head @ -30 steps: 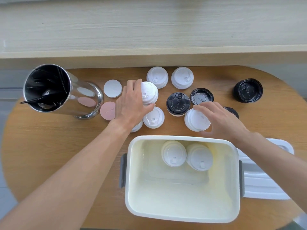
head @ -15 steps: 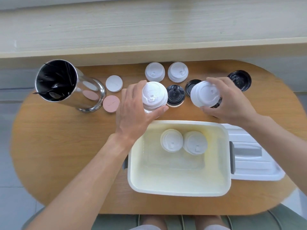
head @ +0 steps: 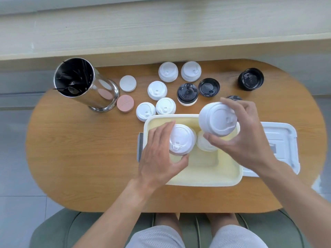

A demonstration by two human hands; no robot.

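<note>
Since both hands carry cups over the cream rectangular plastic bin, set each down upright beside the white-lidded cup resting inside, one at a time. The left hand has its fingers curled round a white dome-lidded paper cup, low in the bin. The right hand grasps a second white lidded cup, held higher, near the far rim. Cup walls are hidden under the lids, the resting cup is mostly covered, and a black lid is cut off behind the right fingers.

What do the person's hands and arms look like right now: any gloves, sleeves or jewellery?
The left hand and right hand are bare: no gloves, rings, watch or wristbands show. The left forearm and right forearm are uncovered to the frame edge, with no sleeve in view. Pale mesh shorts are worn.
</note>
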